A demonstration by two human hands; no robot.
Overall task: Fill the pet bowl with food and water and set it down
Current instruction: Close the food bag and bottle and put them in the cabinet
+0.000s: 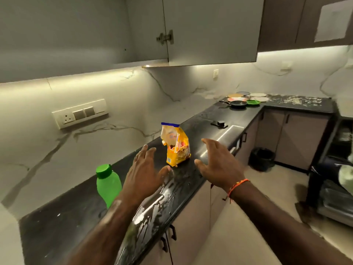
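Observation:
A yellow food bag (176, 145) with a blue top strip stands upright on the black countertop (76, 211), its upper part torn open. A green water bottle (108, 185) with a green cap stands to the left, partly behind my left forearm. My left hand (146, 170) hovers with straight fingers just left of the bag, holding nothing. My right hand (219, 163) hovers spread to the right of the bag, also holding nothing. A red thread is tied round my right wrist. No pet bowl is recognisable near my hands.
The counter's front edge is wet and glossy. A sink (227, 134) lies beyond the bag. Several plates and a dark pan (237, 104) sit in the far corner. A black bin (262, 158) stands on the floor. An open wall cabinet door (210, 29) hangs overhead.

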